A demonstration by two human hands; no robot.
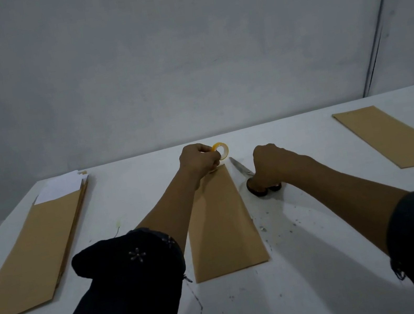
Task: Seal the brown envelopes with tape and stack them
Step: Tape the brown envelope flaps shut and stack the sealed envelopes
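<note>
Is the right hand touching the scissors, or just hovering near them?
Touching. The head view shows the right hand curled down over the dark handles of the scissors, which lie on the table beside the middle envelope.

Dim, flat indoor light, cool grey cast. Soft shadows under forearms on white table (334, 286). No glare. Wide-angle stretch at edges; wall seam (381, 23) slants. Slightly soft focus, dark sleeves (130, 295) lose detail.

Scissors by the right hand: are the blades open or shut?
Shut. The scissors lie flat on the table, showing one closed silver point; the right hand grips the black handles.
</note>
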